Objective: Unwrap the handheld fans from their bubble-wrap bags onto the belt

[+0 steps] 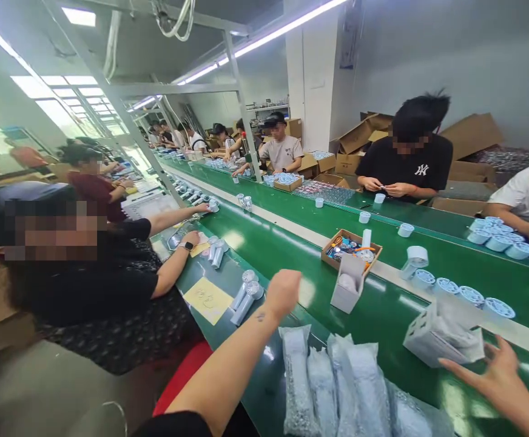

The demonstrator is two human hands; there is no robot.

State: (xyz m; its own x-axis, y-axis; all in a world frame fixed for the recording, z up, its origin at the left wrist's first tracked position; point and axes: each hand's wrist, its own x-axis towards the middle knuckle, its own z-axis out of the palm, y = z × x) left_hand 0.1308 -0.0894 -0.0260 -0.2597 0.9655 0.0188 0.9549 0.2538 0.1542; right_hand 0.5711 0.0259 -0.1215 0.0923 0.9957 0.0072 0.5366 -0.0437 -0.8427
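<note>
My left hand (285,294) is over the near edge of the belt, its back toward me. It looks curled closed, and whatever may be in it is hidden. Beside it on the table are two pale blue devices with round grille heads (249,294). My right hand (496,373) has its thumb and fingers spread, close to an open white box (441,337) with white wrapping in its mouth. Whether it touches the box I cannot tell. Several bubble-wrapped packages (341,382) lie in front of me. Another upright white box (349,282) stands on the belt.
A green conveyor belt (283,243) runs away from me. On it are a cardboard tray of small parts (337,249) and several round pale blue pieces (469,295). A yellow paper (207,300) lies by a co-worker (105,273) on my left. Other people sit across the belt.
</note>
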